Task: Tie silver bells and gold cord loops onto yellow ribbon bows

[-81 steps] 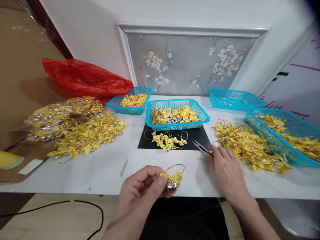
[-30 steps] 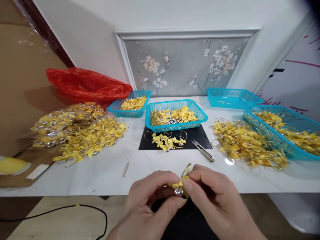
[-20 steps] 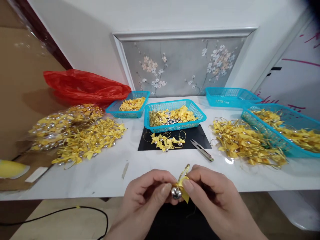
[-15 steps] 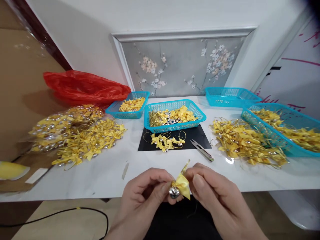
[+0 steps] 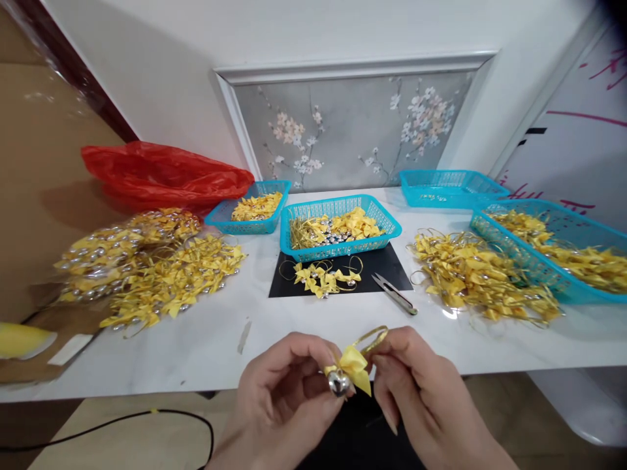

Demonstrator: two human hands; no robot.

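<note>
Between my hands, just past the table's front edge, is a yellow ribbon bow (image 5: pixel 354 365) with a silver jingle bell (image 5: pixel 338 382) at its left side. My left hand (image 5: pixel 294 385) pinches the bow and bell between thumb and fingers. A gold cord (image 5: pixel 375 336) loops up from behind the bow, and my right hand (image 5: pixel 416 378) is closed on it. Finished-looking bows with bells and cord (image 5: pixel 326 279) lie on a black mat (image 5: pixel 284 287) beyond my hands. Small thread snips (image 5: pixel 394 294) rest at the mat's right edge.
A blue basket (image 5: pixel 343 251) with bows, bells and cords stands behind the mat. Heaps of belled bows lie left (image 5: pixel 176 281) and right (image 5: pixel 480 277). More blue baskets (image 5: pixel 247 226) and a red plastic bag (image 5: pixel 166 173) are at the back.
The gold cord, upright and short before, now curves in a loop above the bow. My right fingers have shifted on it; the left hand still holds the bow and bell.
</note>
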